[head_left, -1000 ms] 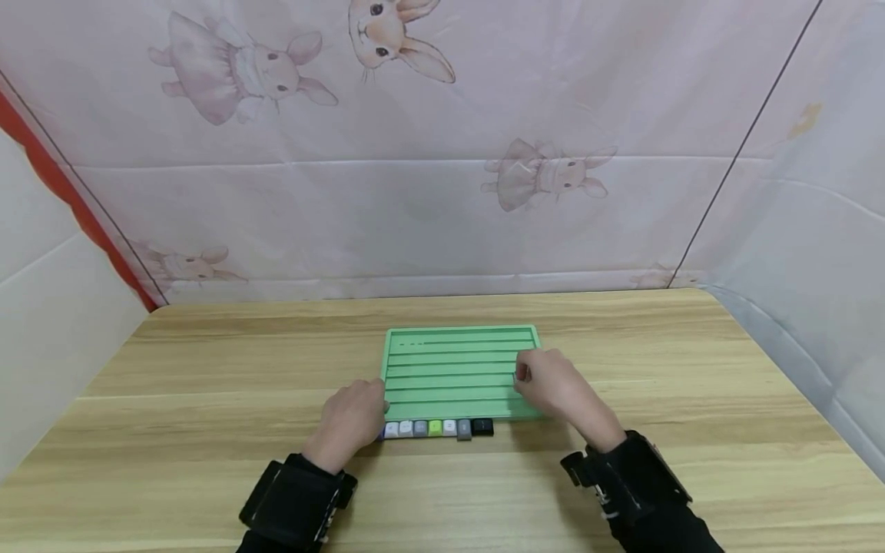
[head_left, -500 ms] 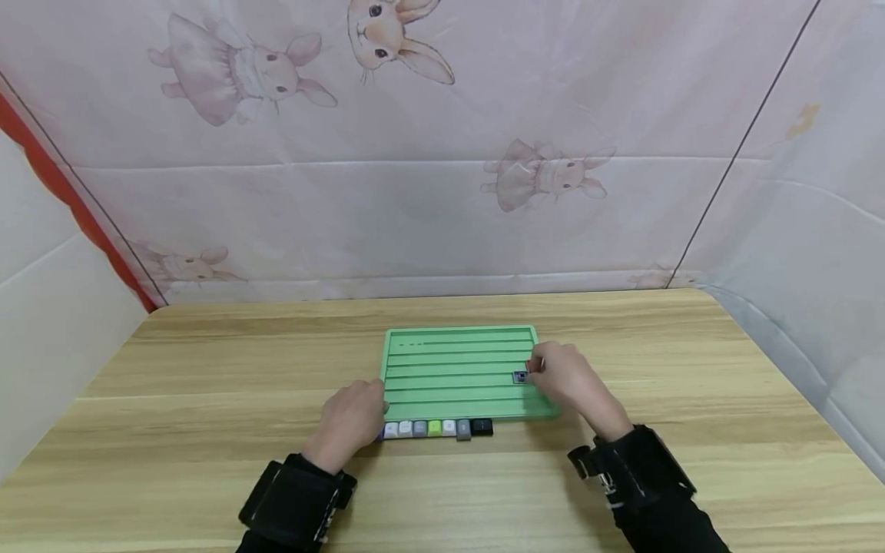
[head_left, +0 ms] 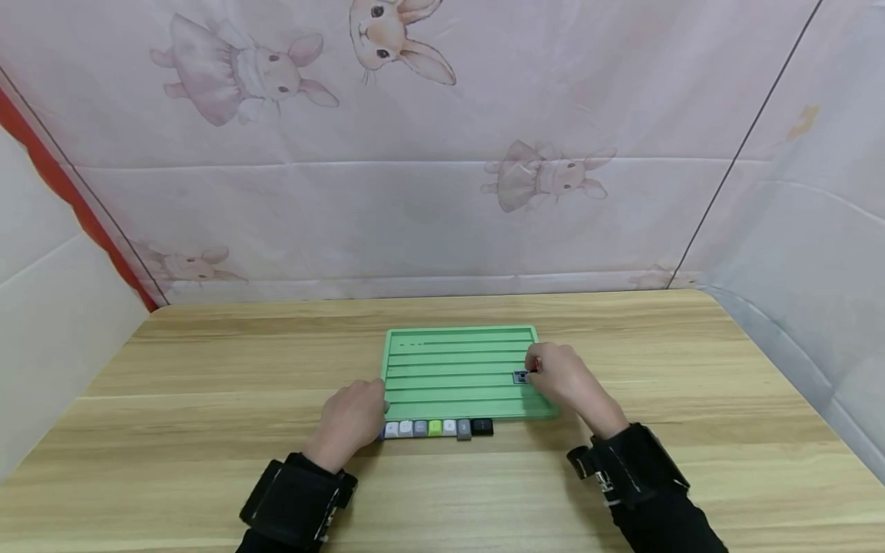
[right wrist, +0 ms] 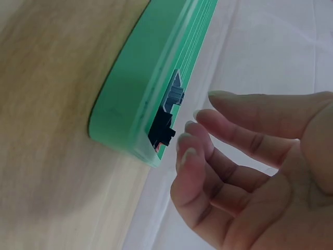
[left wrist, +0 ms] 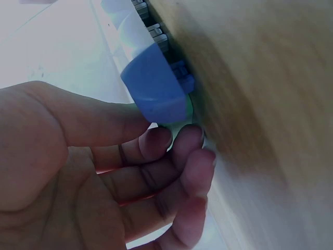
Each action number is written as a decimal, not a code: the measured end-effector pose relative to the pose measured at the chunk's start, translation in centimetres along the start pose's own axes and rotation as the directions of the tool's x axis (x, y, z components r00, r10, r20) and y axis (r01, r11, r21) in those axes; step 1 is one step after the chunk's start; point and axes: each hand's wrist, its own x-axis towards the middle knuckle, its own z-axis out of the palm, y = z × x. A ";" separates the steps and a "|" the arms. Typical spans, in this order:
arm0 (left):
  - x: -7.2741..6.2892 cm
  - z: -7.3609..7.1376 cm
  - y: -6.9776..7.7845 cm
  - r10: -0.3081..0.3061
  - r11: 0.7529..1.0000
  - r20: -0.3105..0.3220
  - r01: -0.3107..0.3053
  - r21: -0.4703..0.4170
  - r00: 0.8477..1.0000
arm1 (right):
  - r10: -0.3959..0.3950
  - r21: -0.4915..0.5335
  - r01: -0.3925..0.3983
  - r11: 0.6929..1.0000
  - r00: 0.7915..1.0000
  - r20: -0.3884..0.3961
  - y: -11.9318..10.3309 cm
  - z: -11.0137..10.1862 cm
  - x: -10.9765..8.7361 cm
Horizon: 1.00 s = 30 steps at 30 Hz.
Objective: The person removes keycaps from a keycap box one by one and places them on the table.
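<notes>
"What are the fingers doing?"
"Right hand (head_left: 563,376): loosely curled, holding nothing, beside dark keycaps (right wrist: 161,127) inside the green tray (head_left: 449,370), right end. Left hand (head_left: 349,418): curled by the blue keycap (left wrist: 156,86) — can't tell if gripping."
"Risk?"
"A bumped tray could scatter the keycap row (head_left: 435,428) on the tabletop (head_left: 207,399)."
"Writing?"
"Faint marks — none legible."

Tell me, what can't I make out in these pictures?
Head view: the right hand covers part of the green tray's right edge.
Head view: the left hand hides most of the blue key.
Head view: any lettering on the keyboard keys is too small to read.
Right wrist view: the picture's top edge cuts off the tray's far end.
</notes>
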 end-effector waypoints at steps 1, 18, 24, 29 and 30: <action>0.0 0.0 0.0 -0.001 1.000 0.000 0.001 0.001 1.000 | 0.001 -0.002 -0.001 1.000 1.000 -0.002 0.0 0.0 0.1; 0.1 0.2 -0.1 -0.013 1.000 0.002 0.013 0.001 1.000 | -0.051 -0.055 0.053 0.997 0.998 0.037 -0.2 0.2 1.5; 0.1 0.2 -0.1 -0.017 1.000 0.006 0.017 0.004 1.000 | -0.040 -0.076 0.046 0.996 0.996 0.077 -0.1 0.8 2.0; 0.1 0.2 -0.1 -0.013 1.000 0.001 0.013 0.007 1.000 | -0.036 -0.078 0.041 0.996 0.997 0.071 -0.1 1.0 2.1; 0.1 0.2 -0.1 -0.011 1.000 -0.001 0.011 0.008 1.000 | -0.037 -0.076 0.043 0.996 0.997 0.069 -0.1 1.1 2.1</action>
